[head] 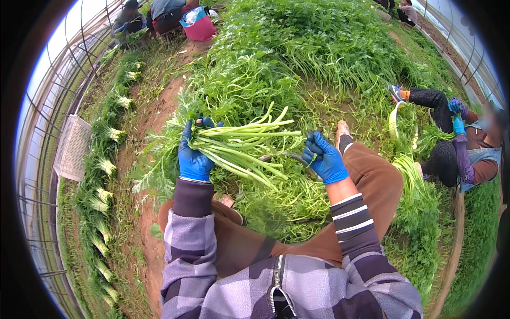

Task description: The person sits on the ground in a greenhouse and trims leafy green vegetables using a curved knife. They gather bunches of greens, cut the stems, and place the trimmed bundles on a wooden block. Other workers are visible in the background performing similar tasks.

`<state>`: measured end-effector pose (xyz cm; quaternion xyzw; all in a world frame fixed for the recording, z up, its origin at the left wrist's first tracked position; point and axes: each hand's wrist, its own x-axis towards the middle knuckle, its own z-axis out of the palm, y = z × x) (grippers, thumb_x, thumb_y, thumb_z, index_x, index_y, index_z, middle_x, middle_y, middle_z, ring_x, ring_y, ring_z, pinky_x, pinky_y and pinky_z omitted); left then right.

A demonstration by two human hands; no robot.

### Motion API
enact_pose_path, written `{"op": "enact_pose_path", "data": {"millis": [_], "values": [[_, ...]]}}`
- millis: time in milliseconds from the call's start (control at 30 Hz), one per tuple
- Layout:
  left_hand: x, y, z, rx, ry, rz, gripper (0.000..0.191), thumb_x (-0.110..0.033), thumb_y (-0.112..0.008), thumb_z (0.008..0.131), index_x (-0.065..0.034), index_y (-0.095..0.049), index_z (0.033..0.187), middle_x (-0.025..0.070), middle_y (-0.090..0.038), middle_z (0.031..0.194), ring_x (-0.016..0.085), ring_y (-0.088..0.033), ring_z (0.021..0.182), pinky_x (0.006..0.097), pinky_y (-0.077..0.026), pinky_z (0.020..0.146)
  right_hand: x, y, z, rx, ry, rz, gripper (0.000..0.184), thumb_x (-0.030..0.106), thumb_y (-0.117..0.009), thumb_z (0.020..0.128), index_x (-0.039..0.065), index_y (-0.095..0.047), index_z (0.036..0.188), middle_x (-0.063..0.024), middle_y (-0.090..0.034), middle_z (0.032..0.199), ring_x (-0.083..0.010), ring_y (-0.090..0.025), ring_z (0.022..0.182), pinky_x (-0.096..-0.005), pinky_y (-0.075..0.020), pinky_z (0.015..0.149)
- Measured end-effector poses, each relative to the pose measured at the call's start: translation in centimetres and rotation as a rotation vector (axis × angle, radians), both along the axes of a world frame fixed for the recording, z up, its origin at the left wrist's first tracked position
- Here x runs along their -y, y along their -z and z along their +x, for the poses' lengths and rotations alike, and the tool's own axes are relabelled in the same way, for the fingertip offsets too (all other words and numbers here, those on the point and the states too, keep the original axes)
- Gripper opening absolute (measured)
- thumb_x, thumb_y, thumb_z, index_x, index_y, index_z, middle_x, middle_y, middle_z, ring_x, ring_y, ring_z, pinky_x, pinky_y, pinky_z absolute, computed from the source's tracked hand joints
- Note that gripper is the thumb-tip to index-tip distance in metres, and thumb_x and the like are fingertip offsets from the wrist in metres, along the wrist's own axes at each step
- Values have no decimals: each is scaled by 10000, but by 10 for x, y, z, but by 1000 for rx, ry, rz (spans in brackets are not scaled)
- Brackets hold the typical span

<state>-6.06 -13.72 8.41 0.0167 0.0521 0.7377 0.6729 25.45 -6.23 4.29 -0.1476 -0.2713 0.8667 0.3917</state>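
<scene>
My left hand [196, 153], in a blue glove, is closed around a bunch of leafy green stalks [243, 139]. The feathery leaves spread to the left of that hand, and the pale cut ends fan out to the right. My right hand [324, 157], also gloved in blue, is just beyond the stalk tips with its fingers curled in. Nothing plainly shows inside it. A dark curved object [295, 156], partly hidden, lies behind the right fingers; I cannot tell whether they touch it. Loose greens [275, 207] cover the ground between my legs.
Tied bunches [106, 166] line the left side by a white plastic crate [73, 147]. Dense standing greens [310, 36] grow ahead. At right a person [470, 139] handles greens beside a pile of stalks [414, 191]. More people and a pink bag [199, 28] are farther off.
</scene>
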Motion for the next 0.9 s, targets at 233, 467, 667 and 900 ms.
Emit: {"op": "enact_pose_path", "data": {"millis": [233, 467, 667, 900], "values": [[-2, 0, 25, -100, 11, 99, 229, -241, -526, 967, -24, -600, 969, 63, -638, 940, 232, -597, 1049, 510, -331, 1102, 42, -20, -19, 602, -27, 678, 294, 264, -527, 980, 33, -693, 1056, -16, -684, 819, -61, -521, 626, -217, -441, 639], [6, -4, 42, -475, 46, 201, 220, -226, -500, 964, -20, -573, 989, 76, -605, 972, 264, -538, 1156, 495, -262, 1140, 35, -17, -88, 1228, 52, 1037, 273, 242, -691, 870, 49, -684, 1063, -96, -713, 879, -113, -644, 794, -304, -513, 747], [14, -6, 43, -505, 81, 160, 244, -234, -511, 952, -6, -561, 1020, 91, -593, 1014, 322, -493, 1227, 502, -282, 1132, 38, -3, -107, 421, 87, 342, 306, 62, -697, 847, -9, -642, 1140, -61, -685, 1053, -113, -625, 922, -262, -504, 857], [15, -2, 31, -472, 50, 114, 241, -177, -505, 928, 21, -574, 1046, 111, -600, 1013, 321, -511, 1202, 487, -304, 1123, 40, -12, -104, 632, 159, 547, 265, 70, -679, 862, 35, -655, 1123, -75, -706, 947, -105, -656, 846, -255, -525, 756]]}}
